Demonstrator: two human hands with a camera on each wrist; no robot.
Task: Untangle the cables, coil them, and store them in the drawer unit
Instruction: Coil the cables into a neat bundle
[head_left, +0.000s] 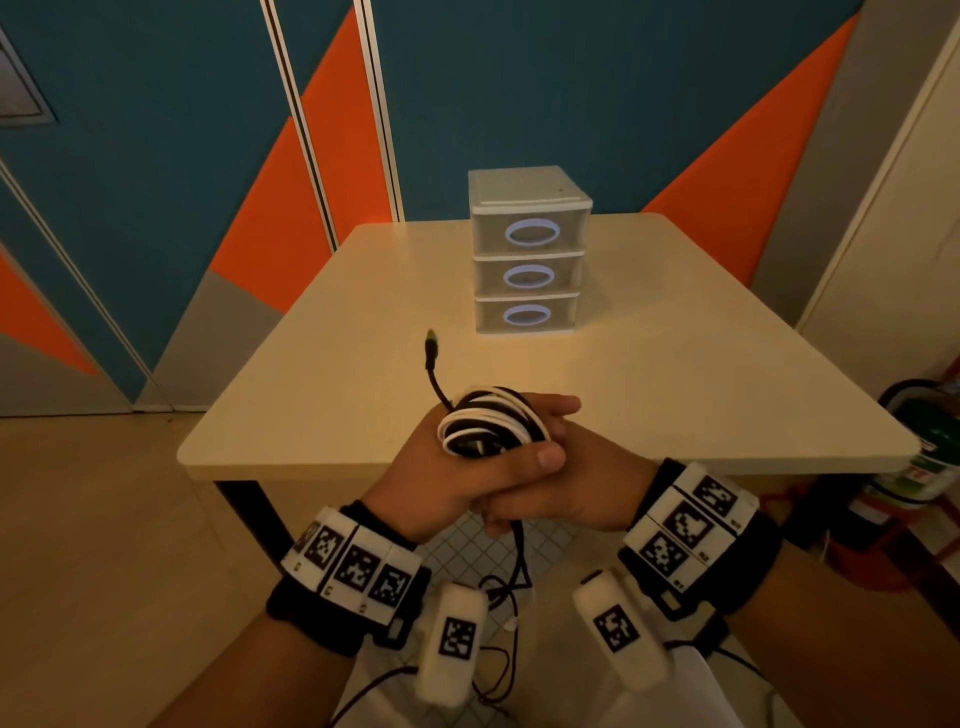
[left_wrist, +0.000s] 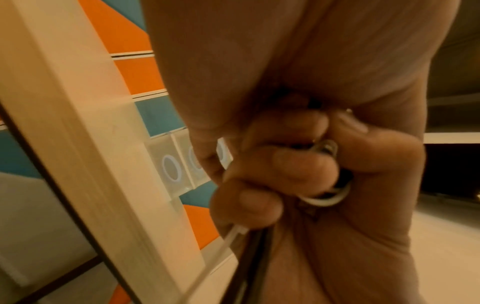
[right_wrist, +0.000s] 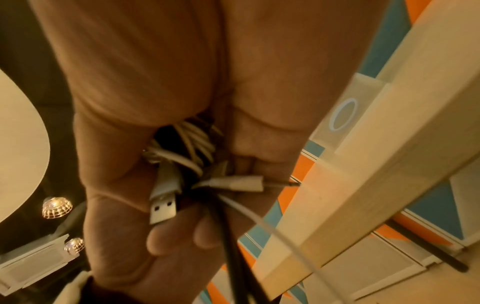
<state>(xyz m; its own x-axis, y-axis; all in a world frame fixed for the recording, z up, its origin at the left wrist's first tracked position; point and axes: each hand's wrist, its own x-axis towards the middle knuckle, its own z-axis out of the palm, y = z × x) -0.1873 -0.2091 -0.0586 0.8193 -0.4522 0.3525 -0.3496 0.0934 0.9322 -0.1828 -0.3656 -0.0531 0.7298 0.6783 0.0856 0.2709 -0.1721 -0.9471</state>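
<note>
Both hands clasp a tangled bundle of black and white cables (head_left: 491, 423) just above the table's near edge. My left hand (head_left: 467, 473) has the loops wound around it, its thumb pressing on them. My right hand (head_left: 587, 493) closes on the bundle from the right and below. A black plug end (head_left: 431, 345) sticks up from the bundle, and loose strands (head_left: 517, 561) hang below the hands. In the right wrist view a white USB plug (right_wrist: 163, 203) and an audio jack (right_wrist: 249, 183) poke out of the grip. The three-drawer unit (head_left: 527, 249) stands at the back of the table with all drawers closed.
The cream table (head_left: 675, 389) lies between my hands and the drawer unit (left_wrist: 174, 166). A fire extinguisher (head_left: 930, 457) stands on the floor at the right. Orange and teal wall panels (head_left: 322, 156) are behind the table.
</note>
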